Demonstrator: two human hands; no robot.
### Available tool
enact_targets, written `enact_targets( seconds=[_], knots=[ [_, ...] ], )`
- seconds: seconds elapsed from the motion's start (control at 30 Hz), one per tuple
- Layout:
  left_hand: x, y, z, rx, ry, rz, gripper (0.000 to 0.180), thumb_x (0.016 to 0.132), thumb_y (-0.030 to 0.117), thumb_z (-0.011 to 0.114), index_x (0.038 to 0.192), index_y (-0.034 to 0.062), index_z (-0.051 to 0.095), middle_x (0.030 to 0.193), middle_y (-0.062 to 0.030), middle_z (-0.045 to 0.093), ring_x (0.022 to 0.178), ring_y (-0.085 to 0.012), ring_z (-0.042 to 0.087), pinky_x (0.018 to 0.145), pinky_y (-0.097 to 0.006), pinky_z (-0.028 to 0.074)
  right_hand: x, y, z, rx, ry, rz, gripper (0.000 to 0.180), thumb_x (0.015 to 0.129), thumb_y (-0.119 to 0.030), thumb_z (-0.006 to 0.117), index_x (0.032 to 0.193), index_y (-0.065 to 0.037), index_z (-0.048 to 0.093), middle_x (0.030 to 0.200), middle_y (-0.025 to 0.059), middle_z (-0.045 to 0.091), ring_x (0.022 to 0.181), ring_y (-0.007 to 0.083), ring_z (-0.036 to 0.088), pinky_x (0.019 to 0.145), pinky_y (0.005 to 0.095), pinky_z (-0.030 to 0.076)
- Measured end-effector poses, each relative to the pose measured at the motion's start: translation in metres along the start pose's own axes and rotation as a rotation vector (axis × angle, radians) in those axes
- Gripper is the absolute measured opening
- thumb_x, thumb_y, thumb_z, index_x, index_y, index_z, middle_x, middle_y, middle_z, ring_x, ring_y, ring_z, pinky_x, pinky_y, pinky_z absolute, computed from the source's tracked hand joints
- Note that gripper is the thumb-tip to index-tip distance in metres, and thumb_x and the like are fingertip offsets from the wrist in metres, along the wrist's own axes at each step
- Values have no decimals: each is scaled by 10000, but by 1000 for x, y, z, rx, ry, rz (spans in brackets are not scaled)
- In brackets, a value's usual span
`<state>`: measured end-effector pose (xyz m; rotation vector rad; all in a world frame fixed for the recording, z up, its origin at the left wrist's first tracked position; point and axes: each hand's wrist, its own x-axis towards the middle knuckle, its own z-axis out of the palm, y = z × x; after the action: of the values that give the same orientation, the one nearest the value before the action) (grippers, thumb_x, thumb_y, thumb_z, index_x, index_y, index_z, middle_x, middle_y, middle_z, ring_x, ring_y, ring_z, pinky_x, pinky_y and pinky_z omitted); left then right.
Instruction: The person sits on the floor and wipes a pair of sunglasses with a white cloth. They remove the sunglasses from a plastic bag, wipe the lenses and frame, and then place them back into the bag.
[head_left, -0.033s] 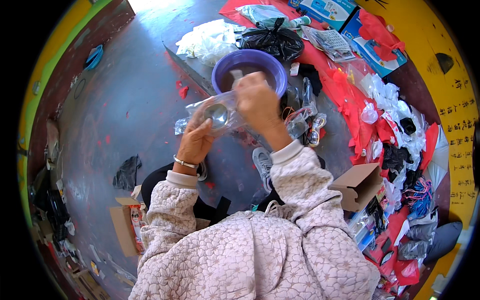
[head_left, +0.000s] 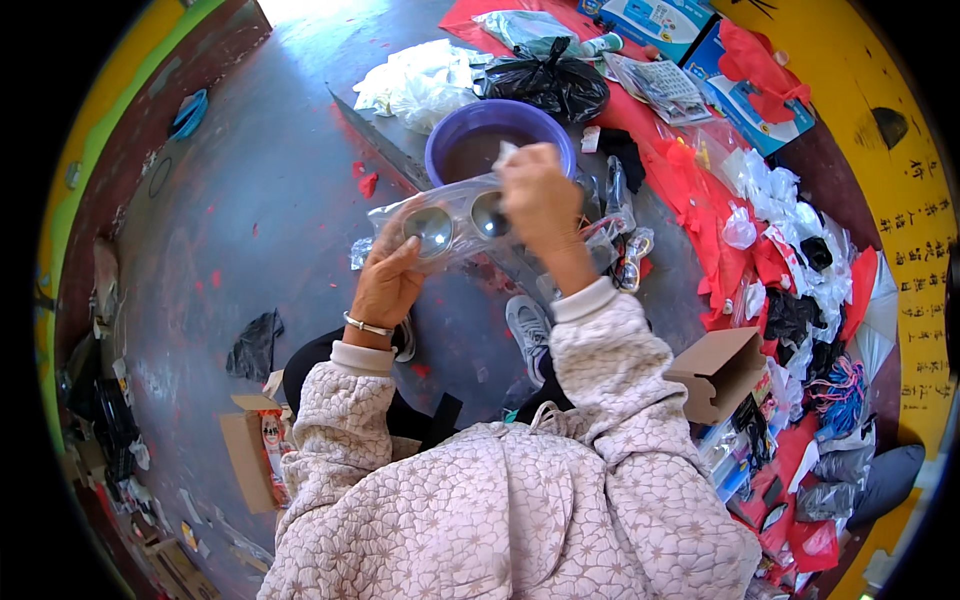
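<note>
Two hands hold one clear plastic packet of goggles (head_left: 455, 222) up over the grey floor (head_left: 250, 230).

The left hand (head_left: 388, 275) cups the packet's left end from below, fingers curled round it; the right hand (head_left: 540, 200) pinches its right end from above. Two round lenses show inside. One purple basin (head_left: 450, 140) sits just behind, with one black bag (head_left: 545, 80) beyond it.

Purple basin (head_left: 455, 125) sits at twelve o'clock, dark liquid inside. Just past it, a knotted black plastic bag (head_left: 545, 80), white bags (head_left: 415, 80) to its nine o'clock. Open cardboard box (head_left: 720, 375) at four o'clock; red scraps (head_left: 700, 215) litter the three o'clock side.
</note>
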<state>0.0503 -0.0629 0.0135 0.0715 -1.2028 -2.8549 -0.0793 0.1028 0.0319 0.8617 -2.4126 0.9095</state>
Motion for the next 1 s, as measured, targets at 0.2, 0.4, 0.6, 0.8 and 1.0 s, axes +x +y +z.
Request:
enact_targets(
  seconds=[0.2,0.4,0.6,0.8,1.0],
  knots=[
    [3,17,0,-56,-34,-20,589,847,107,573,1367,26,308,1278,-134,460,1138,-265,511,926,-418,468,5,65,-37,281,56,647,243,832,-269,603,906,-46,666,823,130,665,666,217,641,597,303,479],
    [2,27,-10,-23,-71,-121,580,829,117,583,1343,9,337,1230,-151,496,1083,-266,552,867,-411,513,3,44,-49,1128,-517,710,436,858,-372,604,1048,20,606,796,61,634,667,104,601,595,227,490],
    [13,30,-14,-11,-43,-237,530,836,138,582,1305,-12,385,1198,-155,521,1077,-265,555,886,-414,502,-5,30,-47,1125,-1097,627,227,737,-154,720,885,0,643,742,26,628,620,73,585,582,203,486],
    [13,43,-14,-291,-142,-149,646,874,379,559,1329,-15,325,1290,-165,455,1127,-282,507,883,-432,482,-8,25,-46,1372,-833,803,160,746,-119,700,854,-15,643,698,28,614,603,103,590,543,240,486],
    [16,2,-5,-346,-202,-54,699,826,375,622,1353,38,310,1386,-137,374,1273,-295,363,1041,-450,326,-15,0,-22,1416,-711,754,121,799,-117,669,874,-28,636,691,12,612,571,91,582,500,235,471]
  ],
)
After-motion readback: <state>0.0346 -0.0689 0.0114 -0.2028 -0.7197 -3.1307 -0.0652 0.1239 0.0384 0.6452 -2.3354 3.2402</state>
